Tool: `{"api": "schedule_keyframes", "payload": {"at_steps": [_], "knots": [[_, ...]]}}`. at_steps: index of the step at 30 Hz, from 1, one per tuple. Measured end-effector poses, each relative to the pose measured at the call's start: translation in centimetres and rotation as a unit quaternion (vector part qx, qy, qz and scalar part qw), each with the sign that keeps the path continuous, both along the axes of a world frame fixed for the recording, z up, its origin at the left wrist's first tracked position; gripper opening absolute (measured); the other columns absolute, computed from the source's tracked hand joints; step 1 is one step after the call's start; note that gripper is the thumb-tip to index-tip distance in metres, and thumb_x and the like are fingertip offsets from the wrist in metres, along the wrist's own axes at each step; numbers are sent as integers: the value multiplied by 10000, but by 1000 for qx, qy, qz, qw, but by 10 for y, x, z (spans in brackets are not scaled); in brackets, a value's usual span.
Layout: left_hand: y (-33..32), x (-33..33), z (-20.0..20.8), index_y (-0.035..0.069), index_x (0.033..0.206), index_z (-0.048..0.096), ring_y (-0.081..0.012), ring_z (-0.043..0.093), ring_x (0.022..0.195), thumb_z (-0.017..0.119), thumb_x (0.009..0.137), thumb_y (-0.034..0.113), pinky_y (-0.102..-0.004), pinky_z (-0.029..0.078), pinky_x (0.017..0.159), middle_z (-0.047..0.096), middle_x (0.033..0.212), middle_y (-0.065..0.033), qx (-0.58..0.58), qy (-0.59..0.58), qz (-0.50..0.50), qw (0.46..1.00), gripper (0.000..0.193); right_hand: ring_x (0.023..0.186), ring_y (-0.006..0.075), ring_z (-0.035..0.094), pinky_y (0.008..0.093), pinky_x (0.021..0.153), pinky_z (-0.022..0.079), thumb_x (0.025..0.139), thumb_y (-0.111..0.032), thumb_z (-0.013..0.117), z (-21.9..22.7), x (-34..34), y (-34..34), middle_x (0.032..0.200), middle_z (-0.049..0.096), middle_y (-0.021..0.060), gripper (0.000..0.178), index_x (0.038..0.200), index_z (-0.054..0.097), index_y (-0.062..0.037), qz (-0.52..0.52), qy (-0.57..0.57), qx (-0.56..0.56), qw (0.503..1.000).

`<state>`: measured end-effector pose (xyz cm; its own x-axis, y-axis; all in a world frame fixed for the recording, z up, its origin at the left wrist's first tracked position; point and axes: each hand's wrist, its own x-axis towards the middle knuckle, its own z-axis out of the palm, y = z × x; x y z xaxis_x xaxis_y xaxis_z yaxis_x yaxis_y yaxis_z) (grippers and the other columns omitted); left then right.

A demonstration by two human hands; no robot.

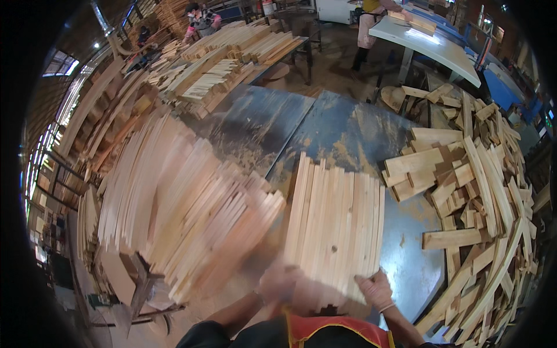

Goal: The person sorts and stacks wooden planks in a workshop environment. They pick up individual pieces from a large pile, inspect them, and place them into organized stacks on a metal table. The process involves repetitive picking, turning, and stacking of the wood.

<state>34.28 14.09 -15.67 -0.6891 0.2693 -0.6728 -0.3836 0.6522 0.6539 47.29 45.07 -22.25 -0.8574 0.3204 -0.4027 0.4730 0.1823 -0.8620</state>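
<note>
Side by side on the metal table in front of me lies a panel-like row of pale wooden strips (335, 223), their far ends uneven. My right hand (376, 288) grips the near right corner of this row, its thumb on the top face and its fingers curled at the side. Smeared by motion, my left hand (278, 284) is at the near left corner of the same strips; how its fingers are placed is unclear. To the left lies a large slanted stack of wooden strips (191, 203), partly blurred.
A heap of wood offcuts (487, 197) covers the table's right side. Sawdust lies on the dark metal tabletop (348, 130). Beyond it, more lumber (232, 52) is piled at the far left. One person (371, 26) stands by a white-topped machine table (426, 43); others are at the far left.
</note>
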Motion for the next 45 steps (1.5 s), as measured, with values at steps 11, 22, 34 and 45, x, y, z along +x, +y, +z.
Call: {"api": "schedule_keyframes", "payload": {"at_steps": [11,22,34,45], "knots": [[23,-404,-46,-44,1171,643,-241,730,983,770,860,378,-336,555,922,766,1035,-157,71,155,26,985,540,1010,329,736,418,894,566,859,-595,752,54,-412,40,1079,762,219,681,1123,745,32,94,14,124,988],[-81,-673,-101,69,1491,527,-368,486,1448,671,975,361,-489,401,1190,565,1512,-216,-423,235,-41,874,610,1385,407,560,421,1155,469,944,-403,695,22,-555,-61,1530,539,286,827,1583,408,37,231,69,-77,967],[360,-484,-53,79,1534,500,-345,431,1481,740,911,325,-441,370,1224,491,1577,-168,-7,604,-341,720,712,1465,387,476,446,1190,397,887,-447,769,-26,-419,287,1641,413,260,977,1625,325,13,-562,3,82,823],[612,-483,-106,23,1510,493,-389,475,1445,667,964,434,-446,416,1177,500,1554,-207,126,376,-378,837,705,1509,313,373,456,1208,321,898,-342,822,-71,-419,314,1658,405,140,1043,1689,191,-86,-575,223,-202,760]]}}
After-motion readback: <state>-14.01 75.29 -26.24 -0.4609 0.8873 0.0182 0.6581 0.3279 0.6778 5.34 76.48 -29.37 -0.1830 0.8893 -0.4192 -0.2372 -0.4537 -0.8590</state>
